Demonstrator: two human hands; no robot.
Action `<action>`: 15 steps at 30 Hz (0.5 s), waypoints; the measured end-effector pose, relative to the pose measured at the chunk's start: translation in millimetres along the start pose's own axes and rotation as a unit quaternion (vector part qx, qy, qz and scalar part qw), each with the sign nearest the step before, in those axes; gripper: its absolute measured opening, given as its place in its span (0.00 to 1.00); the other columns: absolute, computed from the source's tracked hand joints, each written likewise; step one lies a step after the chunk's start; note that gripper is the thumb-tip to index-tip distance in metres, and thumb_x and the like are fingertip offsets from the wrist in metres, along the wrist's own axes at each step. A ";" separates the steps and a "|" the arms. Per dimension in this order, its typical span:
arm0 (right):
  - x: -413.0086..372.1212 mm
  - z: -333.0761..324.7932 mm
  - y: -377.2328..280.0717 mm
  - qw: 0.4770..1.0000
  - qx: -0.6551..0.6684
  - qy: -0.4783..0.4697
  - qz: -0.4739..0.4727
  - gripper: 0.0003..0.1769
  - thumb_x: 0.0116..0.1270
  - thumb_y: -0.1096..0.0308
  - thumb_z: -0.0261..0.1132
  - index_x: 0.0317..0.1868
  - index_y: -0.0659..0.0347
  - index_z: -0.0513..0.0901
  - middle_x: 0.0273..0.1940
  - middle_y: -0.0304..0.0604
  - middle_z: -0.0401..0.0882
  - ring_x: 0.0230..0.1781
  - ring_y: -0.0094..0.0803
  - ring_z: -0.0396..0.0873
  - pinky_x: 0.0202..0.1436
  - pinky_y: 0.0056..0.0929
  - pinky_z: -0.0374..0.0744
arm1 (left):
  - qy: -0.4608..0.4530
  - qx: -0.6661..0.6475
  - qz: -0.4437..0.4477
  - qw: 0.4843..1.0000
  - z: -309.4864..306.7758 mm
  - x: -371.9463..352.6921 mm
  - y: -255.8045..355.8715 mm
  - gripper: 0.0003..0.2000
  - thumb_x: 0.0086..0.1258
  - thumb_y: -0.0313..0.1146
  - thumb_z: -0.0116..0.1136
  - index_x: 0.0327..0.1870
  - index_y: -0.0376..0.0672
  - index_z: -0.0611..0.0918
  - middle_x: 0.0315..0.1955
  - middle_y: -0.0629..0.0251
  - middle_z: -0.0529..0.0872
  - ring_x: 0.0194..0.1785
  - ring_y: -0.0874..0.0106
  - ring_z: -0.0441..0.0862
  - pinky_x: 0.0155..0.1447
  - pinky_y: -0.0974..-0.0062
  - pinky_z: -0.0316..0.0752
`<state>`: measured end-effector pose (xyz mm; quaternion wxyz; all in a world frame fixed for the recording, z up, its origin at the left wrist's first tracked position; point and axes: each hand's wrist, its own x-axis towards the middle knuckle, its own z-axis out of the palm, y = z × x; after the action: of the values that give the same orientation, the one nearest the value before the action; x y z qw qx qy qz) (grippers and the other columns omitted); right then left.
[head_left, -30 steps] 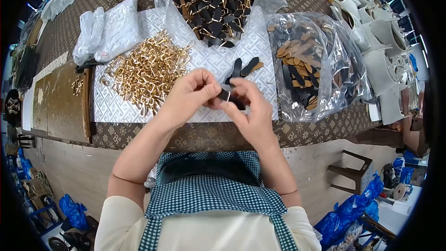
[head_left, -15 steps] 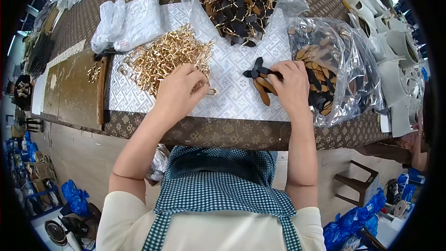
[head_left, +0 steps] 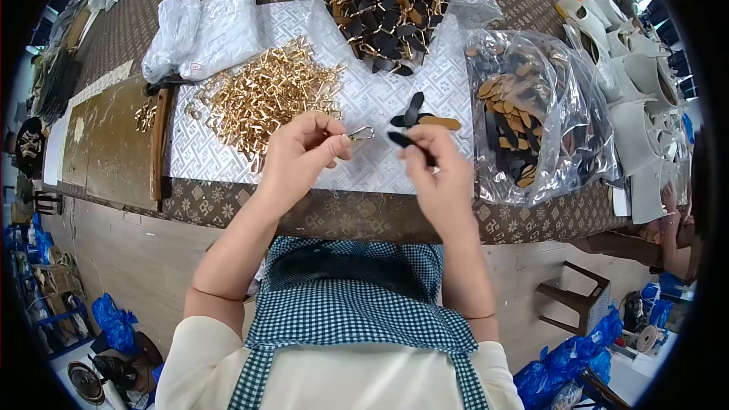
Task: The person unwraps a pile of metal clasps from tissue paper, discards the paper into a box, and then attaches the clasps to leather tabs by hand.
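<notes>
My left hand (head_left: 307, 153) pinches a gold metal clasp (head_left: 361, 134), its loop pointing right, beside the pile of gold clasps (head_left: 266, 95). Facing it, my right hand (head_left: 439, 167) holds a black leather tab (head_left: 402, 139) between thumb and fingers; the hand is slightly blurred. Just beyond lie loose tabs, a black one (head_left: 414, 108) and a brown one (head_left: 440, 122), on the white patterned sheet. Black and brown tabs fitted with gold clasps (head_left: 383, 15) fill an open plastic bag at the back.
A clear bag of loose tabs (head_left: 516, 118) lies to the right, with pale grey pieces (head_left: 638, 121) stacked beyond it. White plastic packets (head_left: 220, 30) sit at the back left. A worn board (head_left: 110, 144) is at the left. Another person's arm (head_left: 672, 220) shows at the far right.
My right hand has moved left from the loose tabs with a black tab in it. My left hand has lifted a clasp from the pile's edge and turned toward my right hand.
</notes>
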<state>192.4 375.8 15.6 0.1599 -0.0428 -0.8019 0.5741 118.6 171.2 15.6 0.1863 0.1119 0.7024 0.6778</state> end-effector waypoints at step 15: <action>-18.3 18.2 -3.0 0.999 0.000 -0.023 -0.021 0.11 0.67 0.75 0.64 0.49 0.63 0.76 0.31 0.43 0.83 0.30 0.27 0.82 0.34 0.26 0.78 | -0.143 -0.172 -0.076 0.972 18.5 5.3 -3.2 0.08 0.68 0.27 0.66 0.45 0.36 0.84 0.33 0.65 0.87 0.35 0.75 0.86 0.37 0.80 0.82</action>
<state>204.5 353.7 9.4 0.1532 -0.0123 -0.8061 0.5715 121.7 190.0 11.6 0.3524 0.1203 0.5477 0.7493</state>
